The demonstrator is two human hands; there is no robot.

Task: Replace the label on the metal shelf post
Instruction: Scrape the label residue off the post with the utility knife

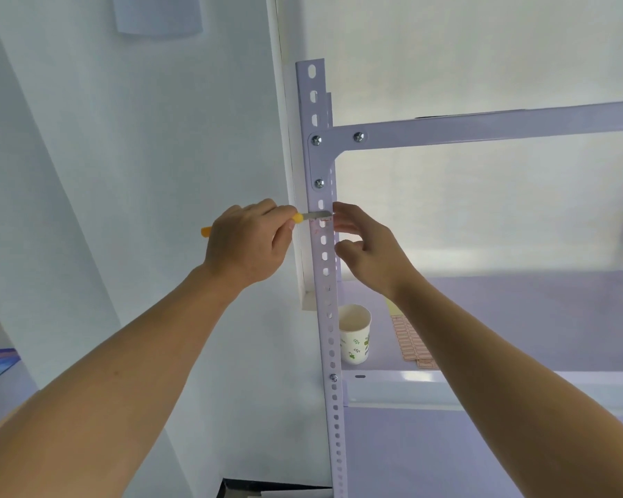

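A white perforated metal shelf post [328, 318] stands upright in the middle of the view. My left hand [247, 242] grips a yellow-handled utility knife [297, 218]; its metal blade lies flat across the post's face just below the corner bracket. Faint red remains of a label [321, 224] show on the post under the blade. My right hand [365, 246] is at the post's right edge, fingers loosely curled and touching the post beside the blade tip. A sheet of small red-bordered labels [410, 341] lies on the shelf [518, 382] behind my right forearm.
A paper cup [355, 334] with a green leaf print stands on the shelf right beside the post. An upper shelf beam [482, 127] bolts to the post above my hands. A white wall is on the left, and a dark box edge [267, 488] shows at the bottom.
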